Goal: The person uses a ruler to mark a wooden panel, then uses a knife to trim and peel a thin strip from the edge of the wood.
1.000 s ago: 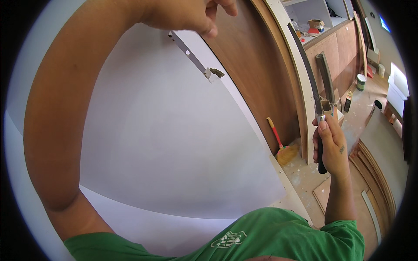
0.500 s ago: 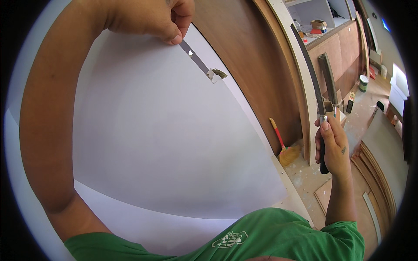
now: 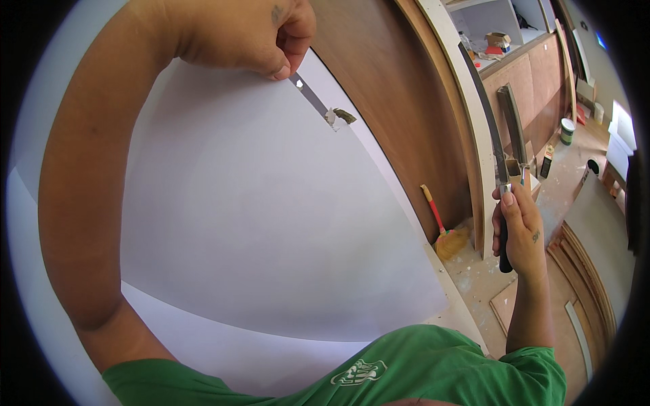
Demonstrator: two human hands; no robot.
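Observation:
A large white sheet (image 3: pixel 271 203), smooth and slightly bowed, spreads in front of me. At its far edge my left hand (image 3: pixel 261 40) is closed, thumb and fingertips pinching the edge where a narrow dark grey strip (image 3: pixel 312 98) begins. White torn bits and a ragged brownish-green scrap (image 3: pixel 345 116) sit at the strip's lower end. Off to the right, my right hand (image 3: pixel 520 227) is wrapped around the black handle of a long knife (image 3: pixel 489 111). Its long, dark, narrow blade points up and away, apart from the sheet.
Beyond the sheet stands a brown wood panel (image 3: pixel 386 95) with a pale frame edge. A broom (image 3: pixel 443 230) with a red-and-yellow handle leans by it. To the right are a cabinet (image 3: pixel 521 81), a can (image 3: pixel 567 130), stacked curved boards (image 3: pixel 589 271) and a pale strip (image 3: pixel 579 342).
My left hand has shifted slightly right and down in the picture, still pinching the edge, and less of the grey strip shows. The knife stays almost in place in my right hand.

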